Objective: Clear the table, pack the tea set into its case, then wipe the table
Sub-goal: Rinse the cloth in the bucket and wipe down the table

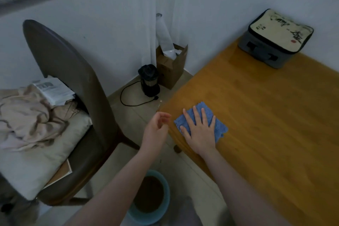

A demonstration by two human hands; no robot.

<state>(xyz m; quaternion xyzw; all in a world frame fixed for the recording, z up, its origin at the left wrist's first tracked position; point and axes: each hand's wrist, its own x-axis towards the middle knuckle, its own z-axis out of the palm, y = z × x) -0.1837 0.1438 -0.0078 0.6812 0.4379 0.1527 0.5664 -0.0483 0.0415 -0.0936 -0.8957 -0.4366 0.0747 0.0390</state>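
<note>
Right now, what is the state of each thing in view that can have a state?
Grey fabric tea set case with cream lid: closed, on the wooden table.
Right hand: open, fingers straight, pressing down.
Left hand: loosely curled, holding nothing.
Blue cleaning cloth: flat on the table, under the right hand.
Blue plastic bucket: holds brown liquid.
Black electric appliance: plug loose on the floor.
Brown cardboard box: open.

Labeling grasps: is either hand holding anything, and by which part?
Nothing gripped. Right hand presses flat on the blue cloth's middle; left hand, loosely curled beside the table edge, looks empty.
</note>
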